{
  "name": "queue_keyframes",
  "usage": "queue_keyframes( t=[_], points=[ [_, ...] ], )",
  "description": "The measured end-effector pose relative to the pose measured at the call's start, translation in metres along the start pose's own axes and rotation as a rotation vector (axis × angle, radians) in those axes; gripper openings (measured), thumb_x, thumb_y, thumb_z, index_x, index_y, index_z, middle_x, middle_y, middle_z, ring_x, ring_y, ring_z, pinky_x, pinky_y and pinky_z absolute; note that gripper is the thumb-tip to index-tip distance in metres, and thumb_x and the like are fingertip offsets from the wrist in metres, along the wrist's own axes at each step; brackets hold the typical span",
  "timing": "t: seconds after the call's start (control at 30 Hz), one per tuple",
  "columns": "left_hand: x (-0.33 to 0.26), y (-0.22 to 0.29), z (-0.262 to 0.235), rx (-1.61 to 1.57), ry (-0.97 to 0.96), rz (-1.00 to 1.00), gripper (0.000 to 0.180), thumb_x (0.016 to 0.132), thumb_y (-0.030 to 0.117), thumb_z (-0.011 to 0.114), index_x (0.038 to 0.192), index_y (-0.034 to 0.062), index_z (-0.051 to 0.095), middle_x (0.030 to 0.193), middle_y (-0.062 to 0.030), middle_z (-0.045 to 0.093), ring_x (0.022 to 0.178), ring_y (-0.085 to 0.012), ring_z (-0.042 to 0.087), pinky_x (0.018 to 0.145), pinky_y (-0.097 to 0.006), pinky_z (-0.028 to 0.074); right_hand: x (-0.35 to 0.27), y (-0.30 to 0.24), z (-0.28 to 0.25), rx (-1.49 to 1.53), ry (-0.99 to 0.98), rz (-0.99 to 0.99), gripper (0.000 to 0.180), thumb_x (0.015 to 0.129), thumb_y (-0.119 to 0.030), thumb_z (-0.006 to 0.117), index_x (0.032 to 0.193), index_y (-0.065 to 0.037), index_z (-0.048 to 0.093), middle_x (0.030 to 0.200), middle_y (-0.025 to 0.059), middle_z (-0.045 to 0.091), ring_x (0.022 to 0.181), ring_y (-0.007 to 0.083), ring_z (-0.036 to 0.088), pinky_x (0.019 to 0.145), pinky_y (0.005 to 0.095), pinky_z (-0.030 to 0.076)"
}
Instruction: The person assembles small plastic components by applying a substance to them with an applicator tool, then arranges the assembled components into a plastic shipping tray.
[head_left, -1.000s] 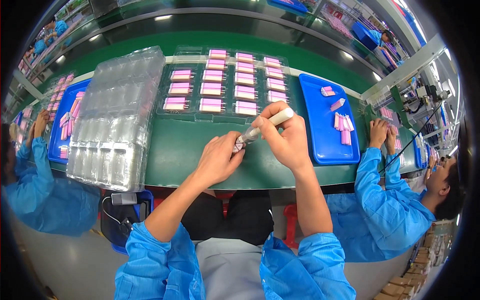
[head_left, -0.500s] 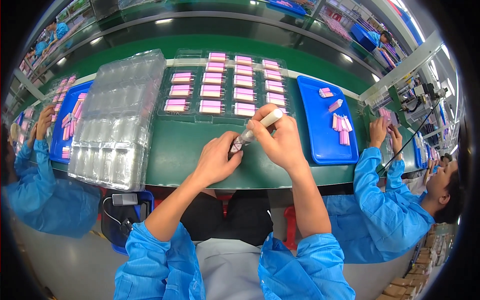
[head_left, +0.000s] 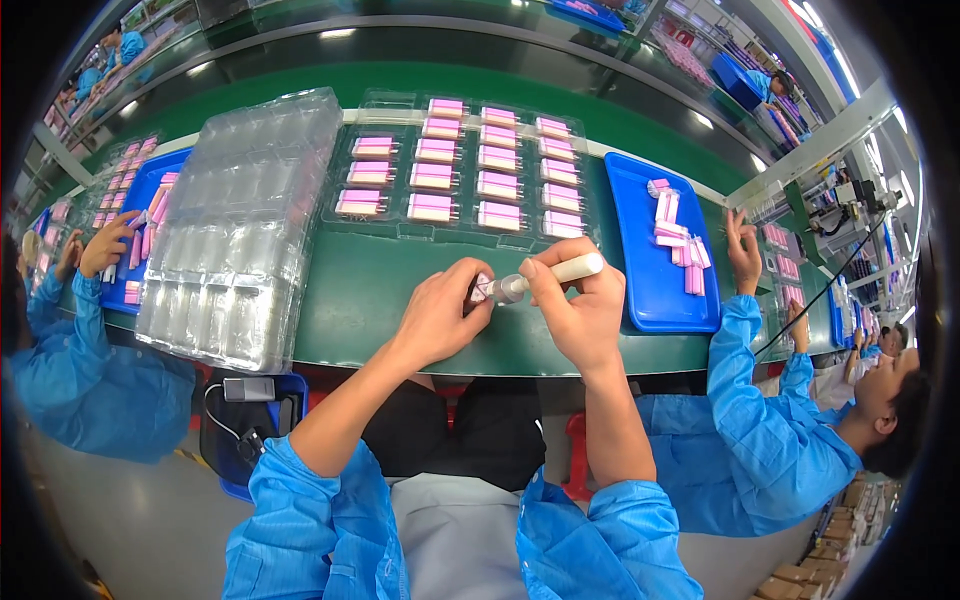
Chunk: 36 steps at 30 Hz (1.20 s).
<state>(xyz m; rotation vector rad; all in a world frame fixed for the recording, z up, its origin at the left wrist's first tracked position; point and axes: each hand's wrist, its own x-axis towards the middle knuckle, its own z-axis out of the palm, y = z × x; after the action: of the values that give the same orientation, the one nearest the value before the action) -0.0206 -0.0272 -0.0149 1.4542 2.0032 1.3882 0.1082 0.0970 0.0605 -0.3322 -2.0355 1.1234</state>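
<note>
My left hand [head_left: 435,315] is closed around a small pink-and-white block [head_left: 481,287] above the green bench; only its end shows between thumb and fingers. In my right hand [head_left: 582,315] is a tool with a thick white handle [head_left: 575,268] and a clear, cup-like tip [head_left: 512,289]. That tip points at the block's end, very close to it; I cannot tell whether they touch. Beyond my hands lies a clear plastic tray [head_left: 415,232] with rows of pink-and-white blocks [head_left: 432,207], thin pins or leads sticking out on their right.
A tall stack of clear moulded trays [head_left: 235,240] stands at left. At right, a blue tray [head_left: 655,312] holds loose blocks. Co-workers in blue sit on both sides; the right one's raised hand [head_left: 742,255] is beyond the blue tray. Another blue tray [head_left: 120,290] lies far left.
The white-handled tool has tilted flatter, its handle swinging right with my right hand. More blocks lie in the right blue tray. The right co-worker has raised one hand; the left co-worker's hand has shifted.
</note>
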Motion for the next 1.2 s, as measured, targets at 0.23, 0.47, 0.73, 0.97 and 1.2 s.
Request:
queue_keyframes(
  t=[0.23, 0.47, 0.73, 0.97, 1.2],
  points=[
    [0.0, 0.001, -0.001, 0.003, 0.011, 0.003, 0.034, 0.082, 0.01, 0.068, 0.113, 0.0073, 0.055, 0.091, -0.0121, 0.063, 0.078, -0.0329, 0.063, 0.072, -0.044, 0.049, -0.001, -0.006, 0.005, -0.113, -0.009, -0.043, 0.016, 0.088, -0.005, 0.074, 0.083, -0.001, 0.059, 0.066, 0.0051, 0.062, 0.052, 0.0087, 0.056, 0.047, 0.0258, 0.044],
    [-0.003, 0.009, -0.007, -0.094, -0.02, -0.053, 0.039, 0.081, 0.007, 0.068, 0.118, 0.007, 0.055, 0.101, -0.0114, 0.061, 0.078, -0.0295, 0.063, 0.072, -0.041, 0.05, -0.003, -0.005, 0.008, -0.125, -0.006, -0.056, 0.016, 0.088, -0.005, 0.073, 0.083, -0.001, 0.059, 0.066, 0.0056, 0.061, 0.052, 0.0084, 0.056, 0.047, 0.0264, 0.044],
    [-0.004, 0.005, -0.004, -0.098, 0.0, -0.059, 0.037, 0.081, 0.004, 0.068, 0.116, 0.005, 0.055, 0.098, -0.0126, 0.06, 0.078, -0.029, 0.064, 0.07, -0.04, 0.05, -0.019, -0.007, 0.007, 0.072, 0.162, -0.12, 0.015, 0.084, -0.001, 0.077, 0.08, -0.001, 0.063, 0.069, 0.0074, 0.065, 0.057, 0.0106, 0.06, 0.05, 0.026, 0.046],
    [-0.006, 0.002, -0.002, -0.108, 0.016, -0.054, 0.041, 0.078, 0.0, 0.071, 0.115, 0.0039, 0.054, 0.098, -0.0131, 0.06, 0.077, -0.0292, 0.064, 0.07, -0.04, 0.051, -0.028, -0.01, 0.021, -0.02, 0.127, -0.166, 0.017, 0.08, 0.0, 0.08, 0.08, -0.003, 0.063, 0.074, 0.0073, 0.067, 0.057, 0.0125, 0.061, 0.05, 0.0266, 0.045],
    [-0.005, 0.001, -0.001, -0.122, 0.026, -0.043, 0.04, 0.078, -0.001, 0.071, 0.114, 0.0026, 0.054, 0.098, -0.0143, 0.06, 0.078, -0.0303, 0.064, 0.069, -0.04, 0.052, -0.029, -0.015, 0.028, -0.116, 0.15, -0.143, 0.019, 0.081, -0.001, 0.08, 0.078, -0.004, 0.061, 0.071, 0.007, 0.063, 0.055, 0.0145, 0.059, 0.048, 0.0284, 0.044]
  ],
)
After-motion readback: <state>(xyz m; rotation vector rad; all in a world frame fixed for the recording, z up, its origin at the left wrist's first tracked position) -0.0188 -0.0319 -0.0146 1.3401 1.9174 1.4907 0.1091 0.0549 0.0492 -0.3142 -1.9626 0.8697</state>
